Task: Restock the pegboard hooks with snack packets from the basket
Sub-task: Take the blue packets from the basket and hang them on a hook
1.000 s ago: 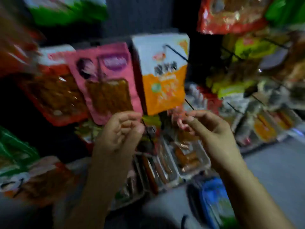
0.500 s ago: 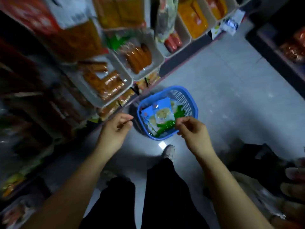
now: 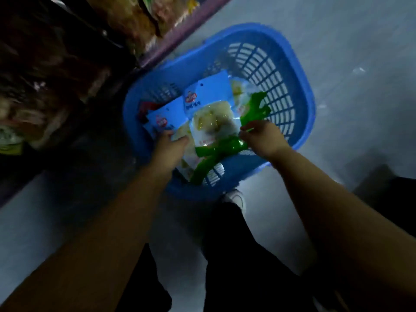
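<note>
A blue plastic basket (image 3: pixel 290 91) stands on the grey floor below me. Inside lie several snack packets: a blue-topped packet (image 3: pixel 209 109) with pale contents in the middle, a second blue packet (image 3: pixel 161 122) at its left, and green-edged packets (image 3: pixel 254 109) on the right. My left hand (image 3: pixel 168 145) reaches into the basket's left side with its fingers on the left blue packet. My right hand (image 3: pixel 261 136) grips a green packet edge at the basket's right side. The pegboard hooks are out of view.
Stocked shelves with snack packets (image 3: pixel 135 21) rise at the upper left, their base edge (image 3: pixel 180 41) running right behind the basket. My dark trouser legs and a white shoe (image 3: pixel 236 199) are just below the basket. Grey floor (image 3: pixel 349 52) lies to the right.
My view dropped from the pegboard packets to the floor. Both hands went down into the basket, and each now touches a packet; before they were empty in the air.
</note>
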